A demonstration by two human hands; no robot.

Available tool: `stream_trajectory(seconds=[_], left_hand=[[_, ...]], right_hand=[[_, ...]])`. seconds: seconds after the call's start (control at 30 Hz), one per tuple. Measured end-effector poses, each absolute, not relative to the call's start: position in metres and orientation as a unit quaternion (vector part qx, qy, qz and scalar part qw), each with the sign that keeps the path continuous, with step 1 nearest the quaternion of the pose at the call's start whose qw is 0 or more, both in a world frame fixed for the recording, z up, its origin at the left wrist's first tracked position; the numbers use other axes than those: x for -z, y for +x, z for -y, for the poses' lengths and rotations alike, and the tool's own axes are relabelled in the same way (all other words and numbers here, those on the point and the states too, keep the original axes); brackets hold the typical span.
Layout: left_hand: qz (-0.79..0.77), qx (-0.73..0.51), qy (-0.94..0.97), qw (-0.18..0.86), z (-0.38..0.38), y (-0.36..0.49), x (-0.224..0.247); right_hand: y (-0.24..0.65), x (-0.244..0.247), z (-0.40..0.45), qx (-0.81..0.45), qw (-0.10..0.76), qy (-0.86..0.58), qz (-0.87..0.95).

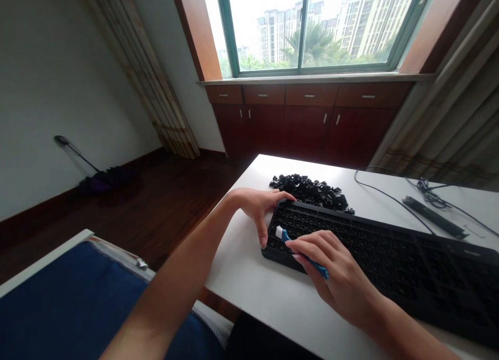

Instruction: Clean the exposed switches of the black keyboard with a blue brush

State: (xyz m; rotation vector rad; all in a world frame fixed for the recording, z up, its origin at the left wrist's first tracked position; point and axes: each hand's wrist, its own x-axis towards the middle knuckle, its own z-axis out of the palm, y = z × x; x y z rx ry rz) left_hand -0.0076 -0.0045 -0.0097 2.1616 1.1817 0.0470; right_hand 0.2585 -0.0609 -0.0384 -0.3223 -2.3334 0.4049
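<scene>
A black keyboard [374,251] with its keycaps off lies across the white table, its rows of bare key sockets showing. My left hand [262,206] grips its left end, the thumb at the near corner and the fingers at the far one. Between the fingertips of my right hand [335,269] is a blue toothbrush [322,270]. Its white bristles [279,232] are at the sockets near the keyboard's left end; whether they touch is hard to make out. Behind the keyboard lies a heap of loose black keycaps [312,190].
A long black strip [434,217] and a tangled cable [427,191] lie at the table's back right. The white tabletop [241,279] ends to my left, beside a blue padded surface [78,303]. Beyond stand red-brown cabinets [307,128] under a window.
</scene>
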Motion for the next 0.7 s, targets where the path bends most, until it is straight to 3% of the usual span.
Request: stream_trajectory(seconds=[0.4,0.7], left_hand=[[-0.447,-0.028,0.824,0.346,0.0032,-0.0088,0.0116],[-0.456,-0.034,0.825,0.333,0.0043,-0.0080,0.0115]], right_hand=[[0.2610,0.0355,0.0597,-0.130,0.354,-0.198,0.905],[0.2618,0.0324,0.0619,-0.153,0.352,-0.119,0.916]])
